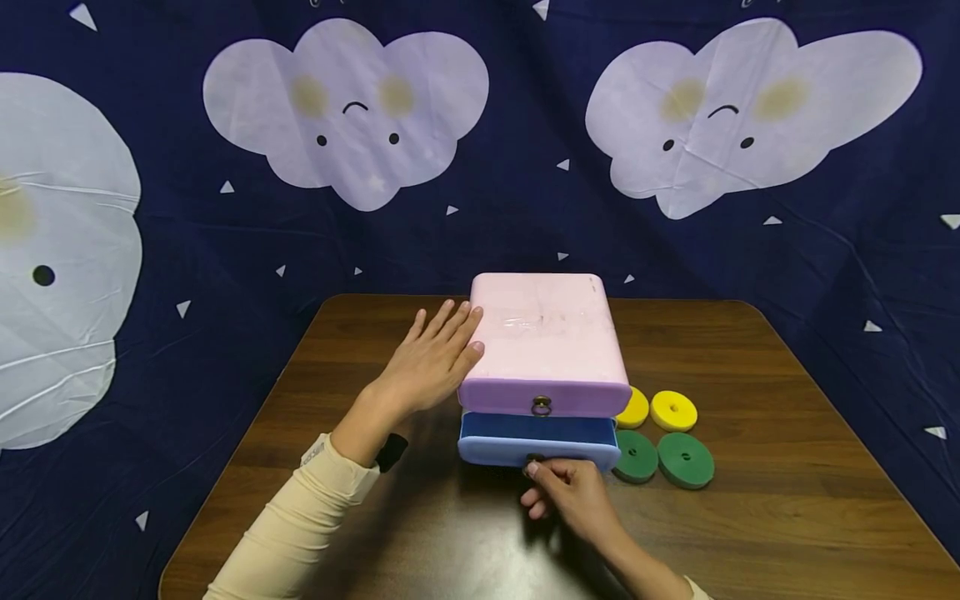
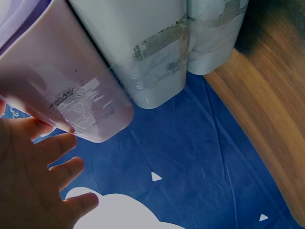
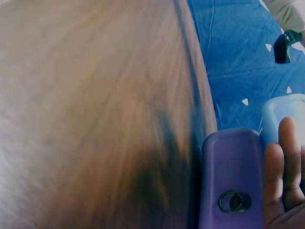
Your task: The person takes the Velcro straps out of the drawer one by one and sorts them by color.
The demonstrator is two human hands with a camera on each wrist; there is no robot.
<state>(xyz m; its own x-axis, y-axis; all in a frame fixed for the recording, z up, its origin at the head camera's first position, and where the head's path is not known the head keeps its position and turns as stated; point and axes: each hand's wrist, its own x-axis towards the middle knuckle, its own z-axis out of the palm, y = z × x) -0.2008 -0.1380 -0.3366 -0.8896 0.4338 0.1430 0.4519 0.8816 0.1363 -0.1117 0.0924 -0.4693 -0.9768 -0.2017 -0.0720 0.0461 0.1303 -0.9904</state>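
A small stacked drawer unit with a pale pink top (image 1: 547,333) stands on the table. Its upper purple drawer (image 1: 495,397) is pushed in, while the light blue drawer (image 1: 495,452) below is pulled partway out, showing its dark blue inside. My right hand (image 1: 581,504) pinches the blue drawer's ring pull (image 1: 535,457) between thumb and forefinger. Flat, with fingers spread, my left hand (image 1: 427,367) rests against the unit's left side, its fingertips at the top edge. In the right wrist view another purple drawer front (image 3: 233,167) with a ring pull shows beside the blue one.
Right of the unit lie two yellow discs (image 1: 673,411) and two green discs (image 1: 686,460), each with a centre hole. The wooden table (image 1: 795,500) ends at a dark blue cloth backdrop (image 1: 525,233) with white clouds. Worn clear tape (image 2: 90,105) covers parts of the unit.
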